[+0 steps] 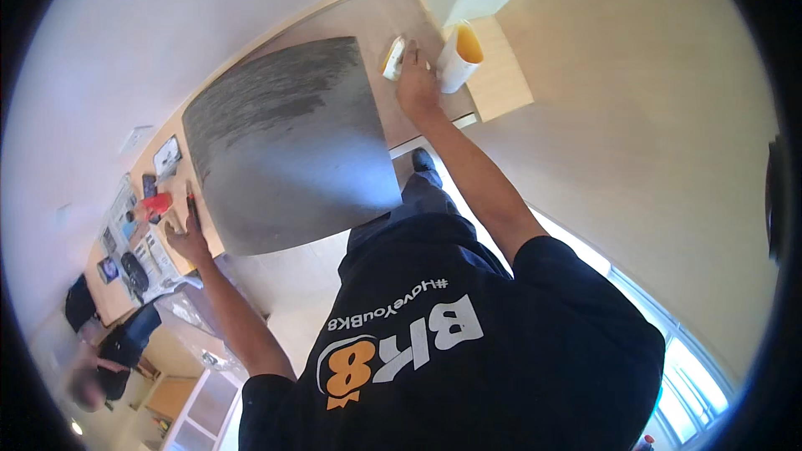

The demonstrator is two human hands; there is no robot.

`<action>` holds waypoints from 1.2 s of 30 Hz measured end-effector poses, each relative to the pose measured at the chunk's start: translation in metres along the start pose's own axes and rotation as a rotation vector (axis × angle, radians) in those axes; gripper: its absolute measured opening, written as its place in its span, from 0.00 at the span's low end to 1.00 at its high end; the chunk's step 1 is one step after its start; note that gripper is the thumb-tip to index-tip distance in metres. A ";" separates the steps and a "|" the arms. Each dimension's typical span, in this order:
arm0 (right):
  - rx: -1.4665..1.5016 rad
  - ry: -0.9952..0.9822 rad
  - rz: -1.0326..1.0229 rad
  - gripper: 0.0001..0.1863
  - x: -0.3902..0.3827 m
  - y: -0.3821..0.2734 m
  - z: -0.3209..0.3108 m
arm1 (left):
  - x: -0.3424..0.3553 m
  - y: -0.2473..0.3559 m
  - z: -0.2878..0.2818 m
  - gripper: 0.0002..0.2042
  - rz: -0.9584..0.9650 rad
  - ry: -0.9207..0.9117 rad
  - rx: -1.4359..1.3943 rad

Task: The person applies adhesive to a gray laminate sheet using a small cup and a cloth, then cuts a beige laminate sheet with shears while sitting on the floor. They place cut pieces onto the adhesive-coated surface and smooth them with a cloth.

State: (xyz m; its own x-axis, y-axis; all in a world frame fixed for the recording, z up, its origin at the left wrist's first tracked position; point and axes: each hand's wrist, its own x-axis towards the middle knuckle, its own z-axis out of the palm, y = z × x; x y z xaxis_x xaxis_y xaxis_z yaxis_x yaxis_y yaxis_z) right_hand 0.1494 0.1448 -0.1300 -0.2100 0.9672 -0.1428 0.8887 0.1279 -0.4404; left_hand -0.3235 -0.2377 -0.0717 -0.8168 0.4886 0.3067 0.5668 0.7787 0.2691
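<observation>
A large dark grey sheet point(288, 150) lies flat in front of me, with darker streaked patches over its far part. Beyond its right edge, my right hand point(417, 83) is closed on a white scraper-like piece with a yellow edge point(393, 58). Just right of that hand stands a white container point(459, 57), its inside yellow. My left hand point(188, 242) is by the sheet's left edge, fingers apart on the bench. A red-and-black tool point(191, 199) lies at its fingertips; whether the hand grips it is hard to make out.
Left along the bench are a red object point(154, 205), newspaper point(155, 255) and a dark item point(134, 271). Another person point(113, 367) is at the far lower left. A wood-toned panel point(635, 108) rises on the right, and a pale wall runs behind the bench.
</observation>
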 end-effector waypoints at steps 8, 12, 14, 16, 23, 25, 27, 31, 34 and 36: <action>0.692 0.019 -0.264 0.43 -0.029 -0.035 -0.035 | -0.134 0.241 -0.025 0.13 0.260 -0.365 -0.583; 1.273 -0.316 -0.289 0.48 -0.078 -0.086 -0.056 | -0.168 0.334 -0.012 0.20 -0.226 -0.956 -1.349; 1.276 -0.347 -0.357 0.48 -0.095 -0.106 -0.059 | -0.174 0.346 -0.011 0.23 -0.503 -0.980 -1.667; 1.304 -0.387 -0.384 0.47 -0.104 -0.116 -0.061 | -0.173 0.342 -0.014 0.25 -0.611 -1.026 -1.820; 1.033 -0.368 -0.738 0.46 -0.122 -0.126 -0.066 | -0.175 0.301 -0.028 0.26 -0.633 -0.972 -2.053; 1.032 -0.326 -0.800 0.46 -0.123 -0.135 -0.064 | -0.169 0.291 -0.031 0.25 -0.607 -0.943 -2.117; 1.048 -0.330 -0.811 0.47 -0.122 -0.146 -0.059 | -0.157 0.278 -0.035 0.25 -0.590 -0.951 -2.185; 1.114 -0.412 -0.726 0.44 -0.119 -0.161 -0.046 | -0.139 0.264 -0.039 0.26 -0.582 -0.964 -2.039; 1.049 -0.343 -0.755 0.45 -0.119 -0.172 -0.038 | -0.133 0.258 -0.045 0.25 -0.559 -1.014 -2.018; 1.137 -0.358 -0.709 0.47 -0.120 -0.180 -0.033 | -0.125 0.254 -0.049 0.24 -0.596 -0.982 -2.052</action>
State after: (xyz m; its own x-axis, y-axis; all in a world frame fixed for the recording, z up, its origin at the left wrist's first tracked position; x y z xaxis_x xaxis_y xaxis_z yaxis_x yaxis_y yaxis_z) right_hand 0.0284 0.0133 -0.0042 -0.7179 0.6410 0.2715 -0.2312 0.1484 -0.9615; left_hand -0.0724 -0.1202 0.0035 -0.3072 0.8984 -0.3140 -0.8374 -0.0984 0.5377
